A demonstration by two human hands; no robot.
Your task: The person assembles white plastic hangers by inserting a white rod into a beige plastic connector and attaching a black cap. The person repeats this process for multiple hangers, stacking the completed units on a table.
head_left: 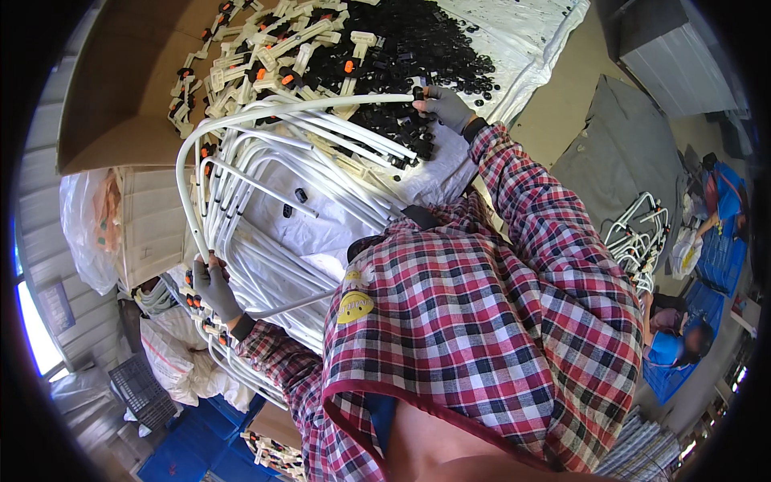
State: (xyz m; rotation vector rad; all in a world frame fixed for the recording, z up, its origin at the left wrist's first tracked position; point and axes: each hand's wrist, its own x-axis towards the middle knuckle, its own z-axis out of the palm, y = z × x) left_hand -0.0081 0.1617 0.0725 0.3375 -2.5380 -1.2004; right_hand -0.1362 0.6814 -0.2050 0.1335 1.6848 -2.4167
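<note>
The left hand (pixel 215 291) grasps a bent white tube (pixel 181 173) above the stacked tubes (pixel 363 197), while farther out the right hand (pixel 448 108) pinches a black cap (pixel 418 93) at that tube's tip (seating it, apparently), which calls for steady pressure.

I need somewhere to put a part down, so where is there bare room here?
White sheeting shows bare inside the bent white tubes, around two loose black plastic pieces, and, apart from specks, at upper right, bordering the tan floor. It's crowded in the heap of cream plastic brackets and small black parts.
</note>
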